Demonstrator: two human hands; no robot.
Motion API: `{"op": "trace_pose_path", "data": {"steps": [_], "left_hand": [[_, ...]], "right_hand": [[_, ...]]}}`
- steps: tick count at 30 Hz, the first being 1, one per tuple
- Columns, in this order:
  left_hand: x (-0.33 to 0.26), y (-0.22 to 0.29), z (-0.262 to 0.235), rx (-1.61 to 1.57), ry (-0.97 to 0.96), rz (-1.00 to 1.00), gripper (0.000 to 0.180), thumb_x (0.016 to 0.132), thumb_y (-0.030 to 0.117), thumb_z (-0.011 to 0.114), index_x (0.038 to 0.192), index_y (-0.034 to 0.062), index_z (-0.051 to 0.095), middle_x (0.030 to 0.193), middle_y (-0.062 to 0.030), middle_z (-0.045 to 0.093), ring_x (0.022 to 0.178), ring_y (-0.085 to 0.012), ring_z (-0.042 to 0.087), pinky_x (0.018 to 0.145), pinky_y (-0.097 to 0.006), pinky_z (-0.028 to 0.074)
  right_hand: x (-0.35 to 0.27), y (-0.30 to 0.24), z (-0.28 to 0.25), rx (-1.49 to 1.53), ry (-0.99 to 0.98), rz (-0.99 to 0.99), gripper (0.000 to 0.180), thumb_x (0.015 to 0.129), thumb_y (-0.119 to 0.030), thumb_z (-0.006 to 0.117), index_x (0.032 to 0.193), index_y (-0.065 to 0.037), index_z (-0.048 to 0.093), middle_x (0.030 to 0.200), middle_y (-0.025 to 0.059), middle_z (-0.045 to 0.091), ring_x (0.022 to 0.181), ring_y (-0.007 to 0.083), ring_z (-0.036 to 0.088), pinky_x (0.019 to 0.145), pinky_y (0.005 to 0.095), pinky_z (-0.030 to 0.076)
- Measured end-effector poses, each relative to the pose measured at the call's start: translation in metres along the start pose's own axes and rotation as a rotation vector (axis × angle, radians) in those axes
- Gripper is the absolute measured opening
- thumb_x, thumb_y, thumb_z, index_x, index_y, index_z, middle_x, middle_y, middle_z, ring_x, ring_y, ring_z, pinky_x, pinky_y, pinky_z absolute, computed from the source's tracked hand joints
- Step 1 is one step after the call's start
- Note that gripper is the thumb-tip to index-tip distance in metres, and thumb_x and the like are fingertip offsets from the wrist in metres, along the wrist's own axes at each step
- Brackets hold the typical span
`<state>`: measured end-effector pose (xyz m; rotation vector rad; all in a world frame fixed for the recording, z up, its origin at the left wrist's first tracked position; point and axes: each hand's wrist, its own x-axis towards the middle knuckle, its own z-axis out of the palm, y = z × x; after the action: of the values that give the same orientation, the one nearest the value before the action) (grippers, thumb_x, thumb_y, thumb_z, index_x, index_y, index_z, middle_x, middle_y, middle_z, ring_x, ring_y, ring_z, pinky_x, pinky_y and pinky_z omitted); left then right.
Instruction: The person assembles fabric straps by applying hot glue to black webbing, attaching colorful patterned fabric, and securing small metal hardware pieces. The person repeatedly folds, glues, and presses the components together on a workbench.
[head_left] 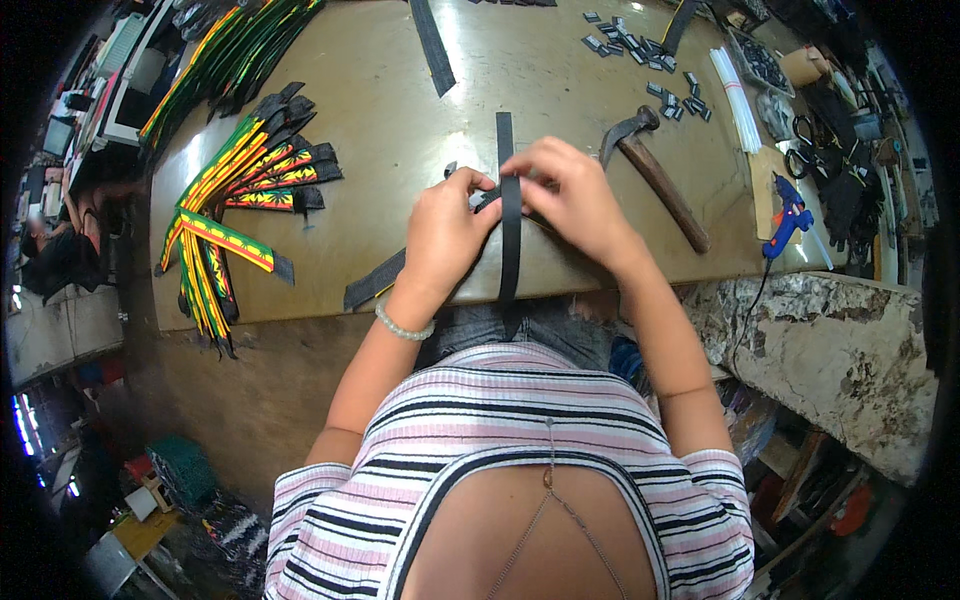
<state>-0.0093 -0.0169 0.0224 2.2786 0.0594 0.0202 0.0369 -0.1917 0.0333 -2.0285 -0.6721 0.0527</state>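
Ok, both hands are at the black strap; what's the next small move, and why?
Perhaps steady the small grey piece with the left hand and draw the black strap gently with the right hand: the piece sits at the left fingertips, and the right fingers are at the strap.

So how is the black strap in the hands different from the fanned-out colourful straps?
The black strap is plain; the colourful straps have green, yellow and red patterns with dark ends.
The black strap is held between the left hand and right hand; the colourful straps lie on the table.
Both the black strap and the colourful straps are long and narrow.
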Motion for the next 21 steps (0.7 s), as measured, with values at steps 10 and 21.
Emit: {"op": "trace_pose_path", "data": {"steps": [10, 21], "left_hand": [[-0.013, -0.007, 0.01, 0.111, 0.084, 0.12, 0.031, 0.087, 0.034, 0.072, 0.101, 0.0072, 0.067, 0.081, -0.0159, 0.069, 0.073, -0.0347, 0.069, 0.063, -0.044, 0.054], [-0.017, -0.011, 0.01, 0.223, 0.075, 0.287, 0.03, 0.095, 0.032, 0.062, 0.122, 0.0191, 0.069, 0.08, -0.0162, 0.065, 0.068, -0.0356, 0.066, 0.063, -0.045, 0.053]], "right_hand": [[0.035, 0.027, 0.0, 0.249, -0.11, 0.353, 0.016, 0.089, -0.008, 0.071, 0.099, 0.004, 0.07, 0.094, 0.0113, 0.062, 0.065, 0.0167, 0.069, 0.055, 0.0271, 0.059], [0.08, 0.036, -0.009, -0.301, 0.229, 0.134, 0.028, 0.091, -0.004, 0.058, 0.118, -0.001, 0.065, 0.09, 0.0158, 0.072, 0.075, 0.0206, 0.071, 0.072, 0.0324, 0.056]]}}
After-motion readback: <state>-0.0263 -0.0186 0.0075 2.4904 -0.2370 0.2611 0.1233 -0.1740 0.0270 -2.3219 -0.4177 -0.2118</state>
